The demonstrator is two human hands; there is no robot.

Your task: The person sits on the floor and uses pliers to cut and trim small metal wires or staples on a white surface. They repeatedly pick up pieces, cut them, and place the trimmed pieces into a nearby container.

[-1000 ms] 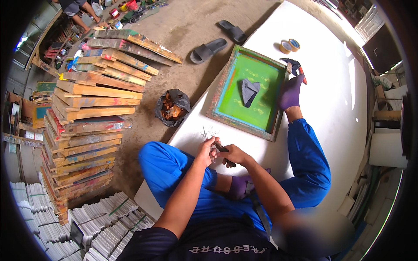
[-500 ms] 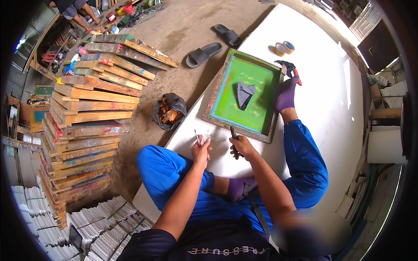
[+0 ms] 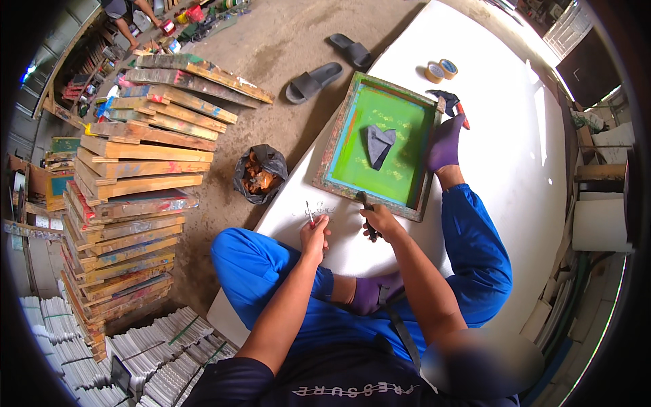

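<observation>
My left hand (image 3: 314, 239) is closed around a slim tool with a red handle and a thin pointed tip (image 3: 310, 212), which points away from me. To its right, my right hand (image 3: 383, 221) grips a dark, narrow stick-like tool (image 3: 365, 201); its exact kind I cannot make out. Both hands are held above a white board (image 3: 271, 234), near some small dark marks (image 3: 319, 210) drawn on it. Just beyond them lies a screen-printing frame (image 3: 336, 146) with a green mesh (image 3: 363, 173). A folded grey cloth (image 3: 378, 146) rests on the mesh.
Two tape rolls (image 3: 434, 71) and a dark cloth with a red-handled item (image 3: 461, 112) lie beyond my foot. On the left are a black bag of scraps (image 3: 261, 176), stacked wooden frames (image 3: 156, 166), white bundles (image 3: 159, 342) and black slides (image 3: 315, 83). Another person's legs (image 3: 125, 30) show far left.
The dark tool in my right hand has tilted and turned slightly, and that hand has shifted a little away from me. My left hand stays nearly in place, still holding its tool.
</observation>
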